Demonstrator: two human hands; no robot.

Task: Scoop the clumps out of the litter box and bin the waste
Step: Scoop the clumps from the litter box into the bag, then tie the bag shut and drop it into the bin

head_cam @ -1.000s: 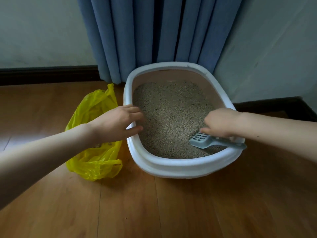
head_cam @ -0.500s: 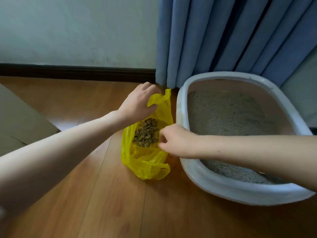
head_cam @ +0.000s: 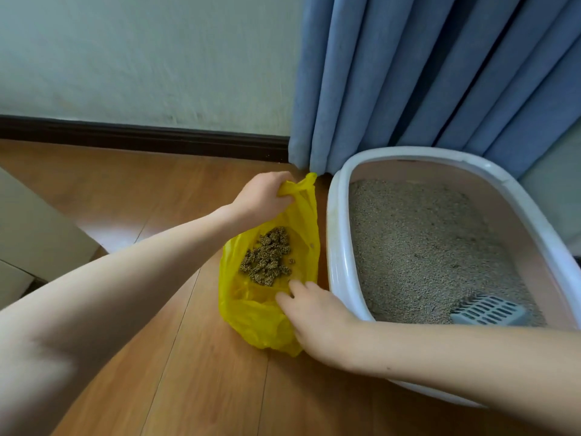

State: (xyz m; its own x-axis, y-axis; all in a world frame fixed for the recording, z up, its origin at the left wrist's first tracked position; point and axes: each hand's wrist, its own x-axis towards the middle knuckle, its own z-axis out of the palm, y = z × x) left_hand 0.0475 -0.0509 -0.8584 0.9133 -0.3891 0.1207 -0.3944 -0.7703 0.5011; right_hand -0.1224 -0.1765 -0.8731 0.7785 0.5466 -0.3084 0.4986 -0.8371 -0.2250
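Gripping the far rim of the yellow bag [head_cam: 251, 313], the left hand [head_cam: 261, 196] holds it up; the right hand [head_cam: 317, 319] rests straight-fingered on its near rim. Clumps [head_cam: 268, 256] lie inside. Right, on the wooden floor [head_cam: 188, 388], sits the litter box [head_cam: 338, 262], scoop [head_cam: 490, 311] in it, before a blue curtain [head_cam: 408, 73].

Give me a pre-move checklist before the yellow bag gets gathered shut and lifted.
1. Clumps sit inside the yellow bag, none seen on the floor: ok.
2. Left hand grips the bag's far edge: ok.
3. Right hand has the near edge: not ok, its fingers only rest on the plastic.
4. Scoop is put down, lying in the litter box: ok.
5. Bag free of holes: cannot tell.
6. Litter free of remaining clumps: cannot tell.
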